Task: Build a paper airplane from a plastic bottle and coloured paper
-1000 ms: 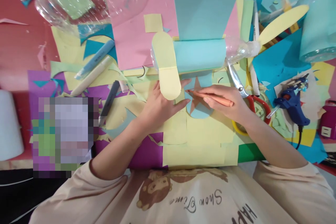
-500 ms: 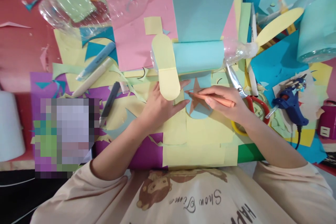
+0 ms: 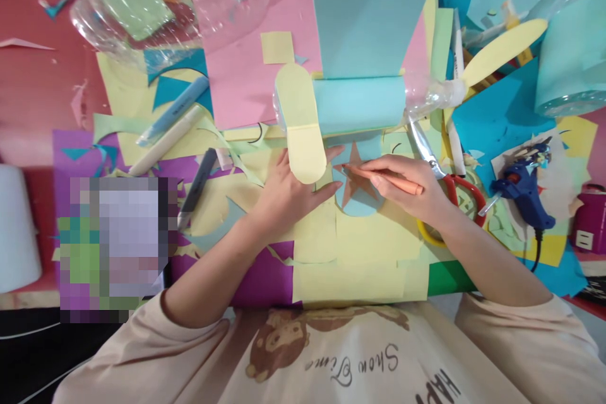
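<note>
In my right hand (image 3: pixel 407 183) is an orange marker (image 3: pixel 391 180), its tip at the left arm of a brown-orange star (image 3: pixel 357 182) on a light blue rounded paper piece (image 3: pixel 350 205). My left hand (image 3: pixel 288 192) lies spread on the pale yellow paper (image 3: pixel 360 271), thumb and a fingertip near the blue piece's left edge. A yellow paper strip (image 3: pixel 305 154) hides part of its fingers. That strip sits at the base end of a clear plastic bottle (image 3: pixel 426 93) wrapped in light blue paper (image 3: pixel 360 101). A yellow paper blade (image 3: pixel 506 50) stands by the bottle's cap.
Red-and-yellow-handled scissors (image 3: pixel 428 151) lie beside my right wrist. A blue glue gun (image 3: pixel 525 192) rests on the right. Several markers (image 3: pixel 173 110) and paper scraps lie left. Large clear bottles (image 3: pixel 227 0) lie at the back left; a white roll (image 3: pixel 16 227) stands far left.
The marker tip has moved very slightly to the right along the star's left arm. The left hand stays in place; the whole view shifts a little.
</note>
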The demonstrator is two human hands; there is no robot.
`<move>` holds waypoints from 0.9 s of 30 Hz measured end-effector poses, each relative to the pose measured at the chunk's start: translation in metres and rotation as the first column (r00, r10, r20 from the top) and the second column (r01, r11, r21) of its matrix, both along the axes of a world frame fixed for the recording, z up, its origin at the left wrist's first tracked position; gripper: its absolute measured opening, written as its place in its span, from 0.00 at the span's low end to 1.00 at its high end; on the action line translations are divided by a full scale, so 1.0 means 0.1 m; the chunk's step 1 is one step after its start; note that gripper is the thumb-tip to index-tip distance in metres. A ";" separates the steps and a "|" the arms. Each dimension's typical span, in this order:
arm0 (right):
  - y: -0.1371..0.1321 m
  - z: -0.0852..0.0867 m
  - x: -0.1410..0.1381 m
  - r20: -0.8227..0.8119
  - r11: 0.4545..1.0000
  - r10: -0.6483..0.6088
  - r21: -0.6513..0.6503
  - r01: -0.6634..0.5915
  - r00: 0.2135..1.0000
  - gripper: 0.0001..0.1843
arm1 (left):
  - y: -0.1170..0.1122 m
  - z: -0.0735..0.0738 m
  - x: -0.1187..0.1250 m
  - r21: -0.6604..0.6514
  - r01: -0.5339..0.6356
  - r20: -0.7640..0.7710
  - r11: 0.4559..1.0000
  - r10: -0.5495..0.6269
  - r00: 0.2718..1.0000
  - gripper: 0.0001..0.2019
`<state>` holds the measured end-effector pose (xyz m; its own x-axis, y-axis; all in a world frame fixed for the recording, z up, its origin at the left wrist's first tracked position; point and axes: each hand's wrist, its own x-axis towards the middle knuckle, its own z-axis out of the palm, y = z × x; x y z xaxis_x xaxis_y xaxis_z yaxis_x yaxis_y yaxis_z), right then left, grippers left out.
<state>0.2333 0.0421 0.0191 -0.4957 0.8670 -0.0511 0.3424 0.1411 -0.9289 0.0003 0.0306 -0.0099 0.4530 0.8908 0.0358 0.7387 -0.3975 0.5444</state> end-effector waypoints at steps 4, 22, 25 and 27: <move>0.01 0.01 0.00 -0.011 0.998 0.057 0.005 -0.057 0.998 0.10 | 0.00 0.00 0.00 -0.004 -0.002 0.001 1.000 0.002 1.000 0.23; 0.01 0.02 0.00 0.006 0.999 0.023 -0.027 -0.023 1.000 0.10 | 0.00 -0.01 0.00 -0.004 -0.008 -0.002 1.000 0.008 1.000 0.24; 0.00 0.02 0.00 -0.014 0.998 0.052 -0.044 -0.052 0.999 0.10 | 0.01 -0.01 0.00 -0.007 -0.007 0.008 1.000 0.007 1.000 0.24; 0.00 0.01 0.01 -0.015 0.997 0.043 -0.058 -0.043 0.999 0.10 | 0.01 -0.01 0.00 -0.008 -0.009 0.012 1.000 0.009 1.000 0.23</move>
